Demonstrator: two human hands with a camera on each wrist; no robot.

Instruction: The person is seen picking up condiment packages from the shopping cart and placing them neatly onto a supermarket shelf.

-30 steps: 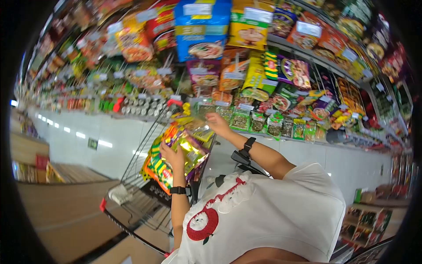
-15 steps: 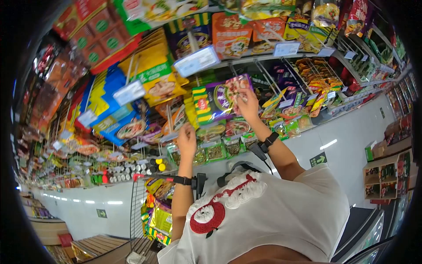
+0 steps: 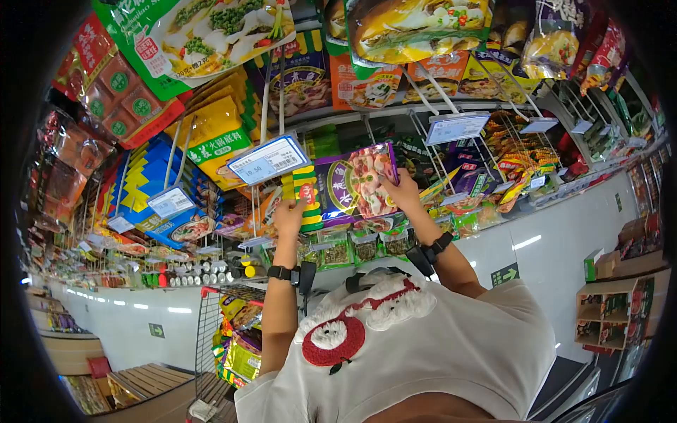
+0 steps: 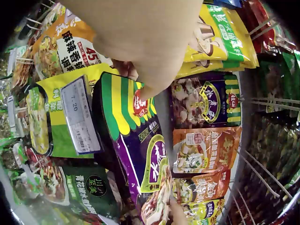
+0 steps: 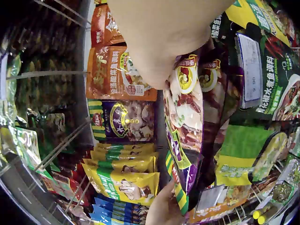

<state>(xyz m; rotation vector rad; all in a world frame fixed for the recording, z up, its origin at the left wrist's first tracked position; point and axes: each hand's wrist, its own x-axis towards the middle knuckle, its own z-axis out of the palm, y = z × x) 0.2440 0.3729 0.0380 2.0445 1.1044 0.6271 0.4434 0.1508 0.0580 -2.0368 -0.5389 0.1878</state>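
Note:
A purple seasoning packet (image 3: 356, 185) with a green-and-yellow striped end and a picture of food is held lengthwise in front of the shelf. My left hand (image 3: 289, 216) pinches its striped end; in the left wrist view the thumb of the left hand (image 4: 159, 51) lies on the packet's front (image 4: 140, 136). At the opposite end, my right hand (image 3: 402, 192) grips the edge by the food picture. From the right wrist, the packet (image 5: 185, 112) appears nearly edge-on below the right hand (image 5: 164, 42), with a similar dark packet (image 5: 211, 103) close behind it.
Hooks with price tags (image 3: 268, 161) jut out just above the packet. Yellow packets (image 3: 215, 130) and blue packets (image 3: 151, 194) hang to the left. A wire shopping cart (image 3: 204, 338) holding several bright packets (image 3: 240, 352) stands at lower left.
Both hands have gone from the cart up to the shelf. The left hand let go of packets in the cart and now holds the purple packet's striped end, with the right hand at the other end.

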